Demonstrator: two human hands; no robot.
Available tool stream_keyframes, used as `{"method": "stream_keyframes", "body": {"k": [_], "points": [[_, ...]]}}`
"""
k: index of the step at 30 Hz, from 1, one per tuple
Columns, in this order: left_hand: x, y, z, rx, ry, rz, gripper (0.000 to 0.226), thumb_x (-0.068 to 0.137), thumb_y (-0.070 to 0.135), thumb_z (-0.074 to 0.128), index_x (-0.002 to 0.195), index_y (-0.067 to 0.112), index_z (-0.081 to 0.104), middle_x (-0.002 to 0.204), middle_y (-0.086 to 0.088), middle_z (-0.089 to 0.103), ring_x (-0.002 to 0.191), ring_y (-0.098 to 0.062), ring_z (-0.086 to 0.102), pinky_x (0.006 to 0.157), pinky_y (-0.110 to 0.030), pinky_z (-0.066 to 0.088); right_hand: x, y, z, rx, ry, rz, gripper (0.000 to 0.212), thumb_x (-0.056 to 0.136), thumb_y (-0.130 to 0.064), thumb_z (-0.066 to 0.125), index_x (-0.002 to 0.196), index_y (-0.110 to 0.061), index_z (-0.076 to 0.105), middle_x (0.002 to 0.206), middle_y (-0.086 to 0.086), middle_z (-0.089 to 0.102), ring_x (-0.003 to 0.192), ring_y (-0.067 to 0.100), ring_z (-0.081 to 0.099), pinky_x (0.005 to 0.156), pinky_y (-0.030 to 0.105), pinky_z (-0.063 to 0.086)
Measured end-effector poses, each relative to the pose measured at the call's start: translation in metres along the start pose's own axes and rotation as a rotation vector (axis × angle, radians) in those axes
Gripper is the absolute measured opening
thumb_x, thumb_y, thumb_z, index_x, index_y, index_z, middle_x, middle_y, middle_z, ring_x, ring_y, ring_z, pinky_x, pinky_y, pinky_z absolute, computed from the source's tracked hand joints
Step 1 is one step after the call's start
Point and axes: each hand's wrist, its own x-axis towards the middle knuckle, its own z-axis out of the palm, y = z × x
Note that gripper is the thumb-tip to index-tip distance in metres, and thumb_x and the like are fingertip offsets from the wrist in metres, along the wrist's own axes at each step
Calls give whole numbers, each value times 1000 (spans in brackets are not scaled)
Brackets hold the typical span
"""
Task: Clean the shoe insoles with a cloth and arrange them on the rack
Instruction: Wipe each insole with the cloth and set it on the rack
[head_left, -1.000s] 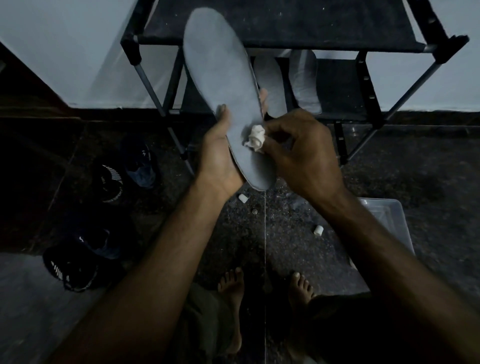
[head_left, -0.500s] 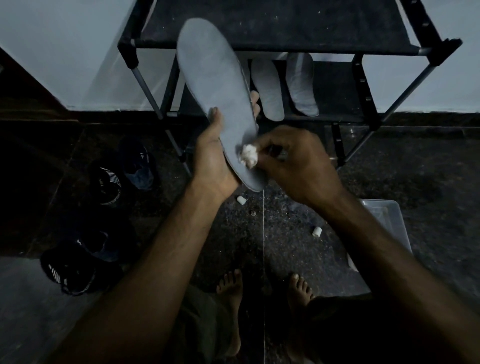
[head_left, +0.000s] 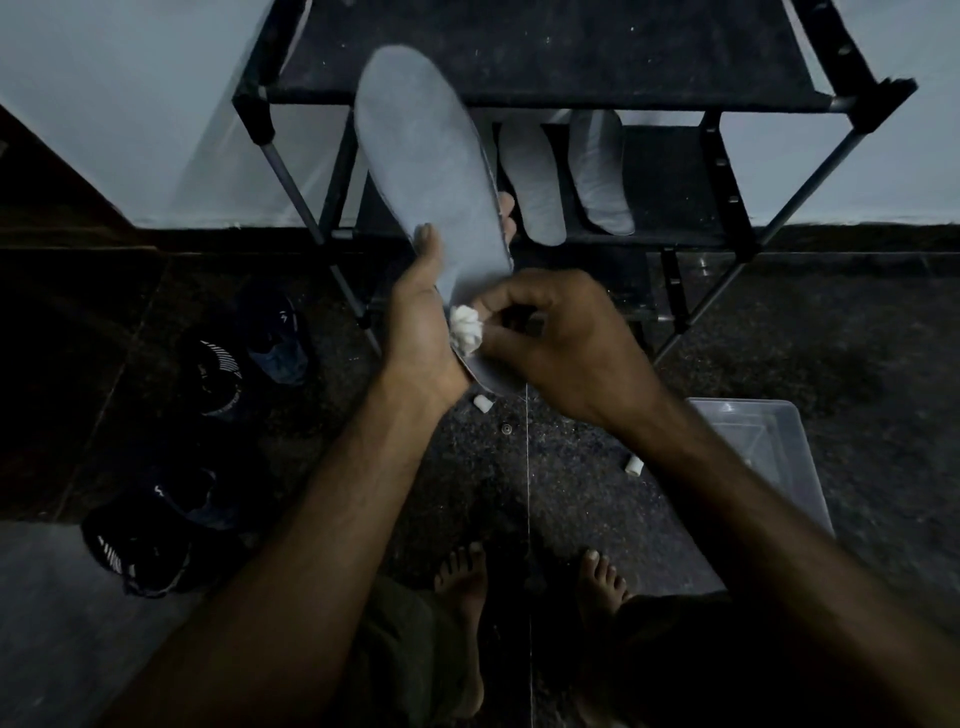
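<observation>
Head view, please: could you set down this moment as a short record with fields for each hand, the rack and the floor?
left hand: left hand grips the long grey foam insole near its heel, toe end up
right hand: right hand pinches a small crumpled white cloth against the insole's heel end
rack: black metal shoe rack; two grey insoles lie side by side on its middle shelf
floor: dark striped shoes at left, clear plastic tub at right, two small white wads
</observation>
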Motion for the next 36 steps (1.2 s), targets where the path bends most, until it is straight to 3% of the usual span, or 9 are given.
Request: {"method": "stream_keyframes", "body": {"k": [5, 8, 12, 16, 23, 25, 29, 32, 36], "points": [[-3, -7, 8, -32, -65, -73, 61, 100, 53, 24, 131, 8, 51, 111, -14, 68, 103, -27, 66, 81, -38, 56, 5, 6, -3, 43, 232, 41, 14, 84, -19, 75, 97, -22, 74, 85, -21, 64, 79, -10, 58, 71, 6, 42], [-1, -8, 8, -77, -125, -90, 61, 101, 52, 19, 132, 7, 47, 107, -15, 70, 97, -27, 69, 79, -38, 58, 6, 13, -4, 49, 303, 57, 17, 80, -22, 78, 96, -23, 73, 89, -15, 64, 89, 0, 58, 77, 13, 46], [2, -11, 4, -33, -119, -94, 63, 101, 53, 19, 137, 8, 46, 113, -15, 67, 108, -30, 63, 89, -44, 54, 6, 12, -8, 241, 252, 98, 11, 82, -15, 76, 93, -16, 74, 91, -5, 73, 87, 12, 69, 82, 36, 57], [0, -12, 4, 80, -100, -66, 59, 101, 50, 24, 126, 7, 56, 119, -18, 64, 114, -33, 59, 102, -49, 46, 6, 14, -16, 243, 242, 102, 12, 82, -13, 75, 94, -14, 73, 91, -4, 73, 84, 9, 70, 78, 28, 58], [2, 14, -5, 95, 70, 125, 42, 104, 34, 34, 114, 3, 61, 102, -9, 72, 91, -19, 69, 83, -32, 56, 4, 17, -28, 352, -121, 137, 16, 83, -5, 71, 98, 0, 72, 95, 5, 74, 90, 14, 71, 83, 25, 56], [2, 15, -6, 81, 77, 134, 41, 104, 33, 33, 110, 5, 62, 94, -7, 74, 85, -18, 70, 79, -30, 57, 4, 14, -23, 306, -112, 121, 13, 82, -6, 73, 95, -3, 73, 91, 2, 74, 86, 9, 69, 80, 20, 54], [0, 4, 0, 71, 17, 50, 50, 103, 38, 31, 121, 0, 58, 106, -15, 70, 94, -27, 68, 77, -36, 58, 7, 10, -12, 17, 140, 96, 12, 78, -16, 79, 87, -20, 72, 93, -14, 56, 88, -2, 54, 75, 5, 43], [0, -4, 4, 45, -37, 5, 53, 103, 41, 29, 124, 0, 56, 110, -18, 68, 98, -30, 67, 84, -41, 57, 9, 14, -12, -79, 301, 66, 12, 79, -19, 79, 88, -17, 72, 100, -6, 51, 95, 8, 54, 79, 11, 46], [3, -2, 2, 21, -36, -4, 54, 103, 43, 29, 119, 2, 61, 107, -17, 68, 95, -30, 67, 88, -44, 54, 5, 12, -8, -240, 256, -7, 12, 83, -23, 75, 88, -12, 73, 92, 0, 55, 82, 13, 54, 69, 26, 49]]}}
